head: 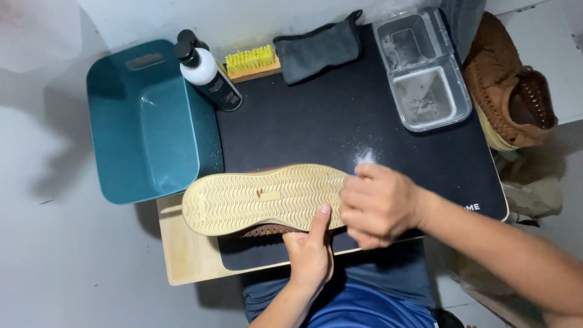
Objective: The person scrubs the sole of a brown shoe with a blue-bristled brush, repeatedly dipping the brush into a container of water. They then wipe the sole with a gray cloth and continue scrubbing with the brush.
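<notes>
A brown shoe lies sole up across the front of the black mat (340, 115), its pale yellow ribbed sole (255, 199) facing me. My left hand (310, 252) grips the shoe from below, thumb pressed on the sole's near edge. My right hand (379, 203) rests on the right end of the sole with its fingers curled tight; what is inside the fist is hidden. A small white fleck (365, 156) shows on the mat just above the knuckles.
A teal plastic tub (115, 152) stands at left. A black-and-white bottle (209, 76), a yellow-bristled brush (252, 62) and a dark grey cloth (319, 51) line the mat's back edge. A clear two-part container (464, 100) sits back right, beside the second brown shoe (510, 91). A wooden board (188, 258) underlies the mat.
</notes>
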